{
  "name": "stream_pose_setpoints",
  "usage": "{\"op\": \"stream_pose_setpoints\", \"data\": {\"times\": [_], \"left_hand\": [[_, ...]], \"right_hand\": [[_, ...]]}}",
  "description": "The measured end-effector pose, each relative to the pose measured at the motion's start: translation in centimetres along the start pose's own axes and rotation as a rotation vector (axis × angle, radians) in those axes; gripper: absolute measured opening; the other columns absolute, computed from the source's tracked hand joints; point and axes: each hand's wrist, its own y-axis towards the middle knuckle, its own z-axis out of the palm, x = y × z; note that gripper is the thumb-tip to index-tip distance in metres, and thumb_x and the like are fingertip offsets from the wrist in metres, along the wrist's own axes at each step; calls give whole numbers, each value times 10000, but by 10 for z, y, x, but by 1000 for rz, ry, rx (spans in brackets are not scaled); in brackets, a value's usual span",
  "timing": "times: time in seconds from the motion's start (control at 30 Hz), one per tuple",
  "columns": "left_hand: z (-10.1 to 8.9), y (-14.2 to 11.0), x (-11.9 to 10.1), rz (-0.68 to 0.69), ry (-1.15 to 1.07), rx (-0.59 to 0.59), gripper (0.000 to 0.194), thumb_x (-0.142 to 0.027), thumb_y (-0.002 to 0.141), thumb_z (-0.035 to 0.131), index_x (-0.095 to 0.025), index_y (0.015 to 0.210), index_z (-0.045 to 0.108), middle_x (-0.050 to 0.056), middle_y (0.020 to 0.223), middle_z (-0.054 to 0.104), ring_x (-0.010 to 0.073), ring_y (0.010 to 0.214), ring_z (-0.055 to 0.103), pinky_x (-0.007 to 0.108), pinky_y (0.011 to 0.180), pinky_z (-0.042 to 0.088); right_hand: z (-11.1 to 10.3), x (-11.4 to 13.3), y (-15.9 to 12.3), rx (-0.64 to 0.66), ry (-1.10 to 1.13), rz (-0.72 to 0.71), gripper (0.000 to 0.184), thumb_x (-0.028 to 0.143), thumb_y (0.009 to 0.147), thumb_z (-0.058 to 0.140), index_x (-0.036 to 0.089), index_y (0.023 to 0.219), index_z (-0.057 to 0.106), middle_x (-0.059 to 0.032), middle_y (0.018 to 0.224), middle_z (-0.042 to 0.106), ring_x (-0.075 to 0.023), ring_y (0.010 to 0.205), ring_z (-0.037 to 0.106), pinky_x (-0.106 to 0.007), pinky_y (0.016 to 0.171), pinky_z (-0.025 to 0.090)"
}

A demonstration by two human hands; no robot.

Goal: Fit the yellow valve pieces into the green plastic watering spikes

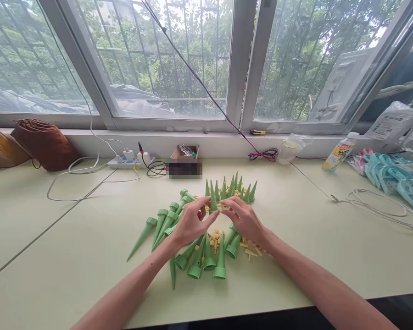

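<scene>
My left hand (193, 221) is closed round the lower part of a green watering spike (213, 200), its tip pointing up. Close beside it, my right hand (242, 215) pinches a small pale-yellow T-shaped piece (221, 206) against or near the spike's side; whether the two touch I cannot tell. In front of my hands lie several loose green spikes (220, 261) with ribbed caps, and more spikes (171, 217) spread to the left. Small yellow pieces (249, 253) are heaped among them. Behind my hands, several spikes (253, 191) stand upright with yellow parts around them.
A power strip (124, 162) with plugs and white cables lies at the back left, near a brown pouch (44, 144). A small cardboard box (186, 151) stands at the back. On the right are a bottle (340, 152), a coiled cable (375, 204) and turquoise packaged items (387, 172).
</scene>
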Motion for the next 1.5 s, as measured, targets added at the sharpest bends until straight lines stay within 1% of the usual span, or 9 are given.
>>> {"op": "stream_pose_setpoints", "data": {"times": [0.13,0.23,0.33,0.4,0.77,0.93,1.1,1.27,1.5], "left_hand": [[-1,0,0,-15,-22,25,260,-410,889,604,-159,955,603,-32,666,448,94,556,350,211,490,333],[-1,0,0,-6,-37,36,252,-411,887,608,-161,910,584,-36,666,453,85,541,329,207,480,319],[-1,0,-1,6,-50,41,255,-405,889,607,-165,836,540,-38,668,455,78,537,317,205,478,311],[-1,0,-1,10,-56,43,261,-404,889,607,-167,822,520,-37,675,458,76,540,317,204,478,310],[-2,-1,-1,28,-37,49,241,-394,888,611,-170,858,526,-34,682,456,81,547,312,209,477,299],[-2,-1,0,31,-45,52,249,-407,889,611,-167,934,561,-20,723,499,83,548,333,213,477,308],[-2,-1,0,36,-41,51,253,-413,889,610,-168,936,566,-21,719,508,82,542,326,213,474,314],[-3,-1,0,40,-46,73,260,-425,893,602,-172,913,546,-23,721,484,83,550,331,211,475,322],[-4,-1,0,54,-41,83,277,-439,897,593,-168,939,555,-24,698,451,89,556,334,212,478,328]], "right_hand": [[1,0,-2,-2,3,-14,213,201,998,498,233,1195,572,-64,1021,633,-123,716,608,-247,608,541],[1,-1,-3,-13,12,-23,205,193,996,502,228,1182,580,-63,1008,638,-128,750,624,-248,636,557],[1,-2,-3,-20,19,-29,199,186,994,505,214,1177,579,-64,999,644,-124,743,629,-245,641,560],[1,-2,-3,-23,19,-34,192,187,993,507,206,1170,579,-65,995,646,-120,731,632,-241,637,557],[0,-1,-3,-30,-9,-53,181,200,1000,495,205,1161,577,-61,977,649,-110,680,616,-231,585,526],[1,-2,-4,-26,-23,-59,181,208,1003,493,209,1165,575,-59,964,649,-109,658,608,-230,558,513],[1,-3,-4,-36,-10,-64,186,202,1000,500,208,1169,576,-60,959,651,-109,665,622,-226,558,516],[1,-1,-3,-56,-7,-90,192,187,997,501,204,1173,576,-58,947,657,-110,680,647,-215,561,524],[0,0,-3,-68,-17,-93,198,203,999,493,210,1179,576,-51,931,662,-114,678,653,-218,563,525]]}}
